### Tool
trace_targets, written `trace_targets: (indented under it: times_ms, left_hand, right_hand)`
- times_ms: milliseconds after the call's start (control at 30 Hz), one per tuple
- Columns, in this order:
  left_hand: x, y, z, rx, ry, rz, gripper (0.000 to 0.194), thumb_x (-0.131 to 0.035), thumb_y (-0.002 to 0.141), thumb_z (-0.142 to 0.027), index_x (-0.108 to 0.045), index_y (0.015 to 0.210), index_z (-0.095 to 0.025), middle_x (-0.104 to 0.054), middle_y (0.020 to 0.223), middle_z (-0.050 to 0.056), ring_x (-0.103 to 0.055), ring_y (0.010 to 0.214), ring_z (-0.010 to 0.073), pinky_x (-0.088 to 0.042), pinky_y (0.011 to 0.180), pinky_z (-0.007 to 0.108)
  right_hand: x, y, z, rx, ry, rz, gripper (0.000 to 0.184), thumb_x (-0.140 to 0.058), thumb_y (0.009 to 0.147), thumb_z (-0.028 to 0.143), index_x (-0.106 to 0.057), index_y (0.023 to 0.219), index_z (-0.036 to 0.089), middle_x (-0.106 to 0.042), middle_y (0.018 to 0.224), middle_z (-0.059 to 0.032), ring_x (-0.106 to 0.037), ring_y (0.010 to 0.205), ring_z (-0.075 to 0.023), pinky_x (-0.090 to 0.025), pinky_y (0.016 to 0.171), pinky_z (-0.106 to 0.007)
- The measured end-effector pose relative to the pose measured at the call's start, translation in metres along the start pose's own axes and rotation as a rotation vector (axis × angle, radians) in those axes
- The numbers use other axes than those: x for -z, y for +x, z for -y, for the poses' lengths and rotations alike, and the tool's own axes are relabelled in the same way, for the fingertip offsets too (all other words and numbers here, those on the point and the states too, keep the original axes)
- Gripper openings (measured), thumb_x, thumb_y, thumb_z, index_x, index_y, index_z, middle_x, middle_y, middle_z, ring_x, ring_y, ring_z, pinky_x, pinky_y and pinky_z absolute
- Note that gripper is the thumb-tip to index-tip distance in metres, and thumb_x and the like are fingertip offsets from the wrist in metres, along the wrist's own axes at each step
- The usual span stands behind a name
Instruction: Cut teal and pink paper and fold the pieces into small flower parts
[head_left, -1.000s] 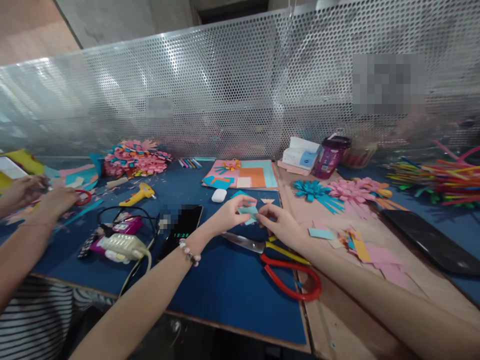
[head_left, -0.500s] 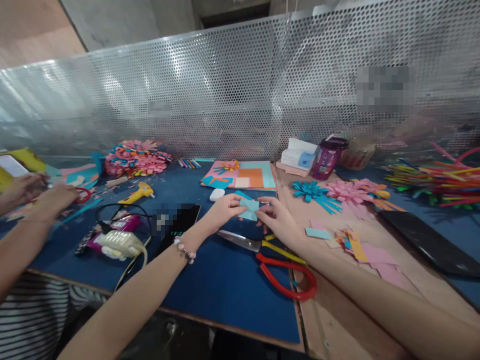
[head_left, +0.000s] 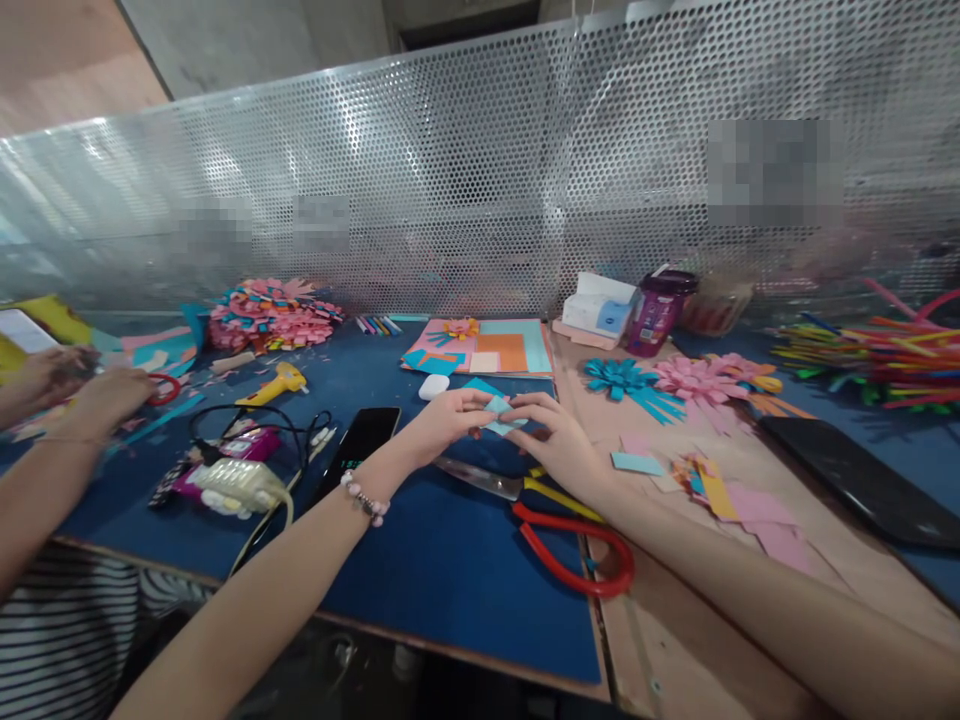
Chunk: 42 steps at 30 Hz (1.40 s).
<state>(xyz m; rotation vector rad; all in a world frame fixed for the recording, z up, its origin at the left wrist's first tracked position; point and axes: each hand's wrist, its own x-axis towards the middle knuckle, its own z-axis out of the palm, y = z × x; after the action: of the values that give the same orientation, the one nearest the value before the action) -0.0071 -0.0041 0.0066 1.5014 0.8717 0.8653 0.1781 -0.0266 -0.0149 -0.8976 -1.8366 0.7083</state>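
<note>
Between my two hands is a small light-blue piece of paper, folded and held above the blue tabletop. My left hand pinches its left side, and my right hand closes its fingertips on the right side. Under my hands lie large scissors with one red and one yellow handle, their blades pointing left. Just behind my left hand are a white earphone case and a bright blue paper piece.
Left of me, a co-worker's hands work near red-handled scissors. A yellow glue gun, cables and a phone lie between us. Paper flowers, scraps, a purple cup and a black phone are on the right.
The light-blue paper showed flatter half a second ago; now it is tilted and folded, with my right fingers over its edge. The scissors stay on the table.
</note>
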Motion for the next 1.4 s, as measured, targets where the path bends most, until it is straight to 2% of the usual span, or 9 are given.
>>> trace_targets:
  times_ms: [200,500,667,767,900,1033,1267,1400]
  left_hand:
    - [0.0,-0.002,-0.004,-0.012,-0.046,0.021,0.036,-0.064,0.07,-0.026,-0.059,0.103,-0.012,-0.064,0.094,0.009,-0.058,0.078,0.0123,-0.043,0.064,0.023]
    - [-0.007,-0.003,-0.007,-0.058,-0.094,0.03,0.031,-0.063,0.073,-0.029,-0.06,0.098,-0.011,-0.065,0.094,0.009,-0.061,0.085,0.0156,-0.048,0.082,0.036]
    - [-0.013,-0.005,-0.009,-0.074,-0.014,-0.014,0.031,-0.063,0.072,-0.034,-0.06,0.094,-0.012,-0.064,0.09,0.007,-0.061,0.082,0.0158,-0.05,0.079,0.036]
    - [-0.014,-0.006,-0.01,-0.084,0.041,-0.033,0.031,-0.067,0.069,-0.033,-0.06,0.091,-0.012,-0.065,0.087,0.006,-0.061,0.079,0.0155,-0.05,0.076,0.033]
    - [-0.014,-0.006,-0.01,-0.098,0.11,-0.046,0.028,-0.064,0.071,-0.033,-0.063,0.089,-0.012,-0.066,0.083,0.006,-0.061,0.077,0.0149,-0.048,0.074,0.029]
    - [-0.012,-0.005,-0.008,-0.1,0.135,-0.059,0.028,-0.065,0.07,-0.033,-0.064,0.089,-0.013,-0.067,0.085,0.006,-0.061,0.078,0.015,-0.047,0.074,0.028]
    - [-0.011,-0.004,-0.005,-0.092,0.123,-0.034,0.029,-0.061,0.073,-0.035,-0.065,0.093,-0.013,-0.066,0.087,0.006,-0.061,0.079,0.0155,-0.049,0.075,0.03]
    - [-0.012,-0.003,-0.005,-0.138,0.22,-0.071,0.03,-0.058,0.076,-0.036,-0.065,0.094,-0.013,-0.065,0.084,0.006,-0.059,0.077,0.0148,-0.048,0.074,0.03]
  right_hand:
    - [0.001,0.0,0.005,-0.05,0.064,-0.021,0.021,-0.057,0.078,0.04,-0.067,0.087,0.025,-0.05,0.106,-0.0063,-0.057,0.077,-0.0151,-0.054,0.055,-0.028]
    - [0.003,0.003,0.009,-0.143,0.176,-0.093,0.02,-0.059,0.076,0.039,-0.063,0.08,0.02,-0.054,0.099,-0.0045,-0.056,0.066,-0.0111,-0.051,0.053,-0.025]
    - [0.002,0.002,0.007,-0.186,0.253,-0.095,0.024,-0.059,0.075,0.041,-0.056,0.088,0.02,-0.057,0.082,-0.0018,-0.056,0.067,-0.013,-0.05,0.052,-0.024]
    - [0.001,0.002,0.004,-0.182,0.284,-0.115,0.028,-0.061,0.073,0.042,-0.052,0.089,0.021,-0.055,0.082,-0.0017,-0.055,0.072,-0.0141,-0.05,0.052,-0.024]
    - [0.0,0.003,0.003,-0.172,0.322,-0.115,0.029,-0.062,0.072,0.041,-0.05,0.091,0.022,-0.056,0.085,-0.0019,-0.055,0.073,-0.0142,-0.051,0.053,-0.025]
    - [0.001,0.002,0.003,-0.193,0.256,-0.091,0.028,-0.06,0.074,0.043,-0.055,0.089,0.02,-0.06,0.088,-0.0033,-0.056,0.071,-0.0136,-0.049,0.059,-0.026]
    - [0.0,0.002,0.0,-0.191,0.195,-0.132,0.028,-0.061,0.072,0.046,-0.055,0.081,0.019,-0.06,0.081,-0.0028,-0.055,0.069,-0.0141,-0.045,0.059,-0.026]
    - [0.001,0.002,0.001,-0.184,0.161,-0.125,0.029,-0.06,0.073,0.046,-0.055,0.083,0.02,-0.06,0.083,-0.0033,-0.054,0.07,-0.0145,-0.044,0.059,-0.026]
